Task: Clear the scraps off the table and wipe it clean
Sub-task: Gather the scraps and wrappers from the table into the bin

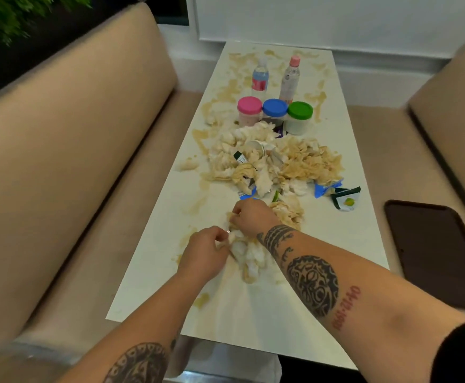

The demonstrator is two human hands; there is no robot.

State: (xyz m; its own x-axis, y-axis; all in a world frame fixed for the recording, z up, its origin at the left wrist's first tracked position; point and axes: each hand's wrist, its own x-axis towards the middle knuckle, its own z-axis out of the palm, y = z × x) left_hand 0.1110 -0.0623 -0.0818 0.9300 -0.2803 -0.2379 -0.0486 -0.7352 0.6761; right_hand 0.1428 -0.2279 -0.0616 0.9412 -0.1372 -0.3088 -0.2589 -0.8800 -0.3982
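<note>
A long white table (336,244) is smeared with brown liquid. A big heap of soaked, crumpled paper scraps (270,158) lies across its middle, mixed with torn blue and green wrappers (346,199). A smaller wad of wet paper (249,255) lies nearer to me. My left hand (205,254) is closed on the wad's left side. My right hand (250,217) grips its far edge, just above the left hand. Both forearms reach in from the bottom of the view.
Three jars with pink (249,110), blue (275,110) and green (299,116) lids stand beyond the heap, with two plastic bottles (260,77) behind them. Beige sofa benches (68,161) flank the table. A dark phone (435,252) lies on the right seat.
</note>
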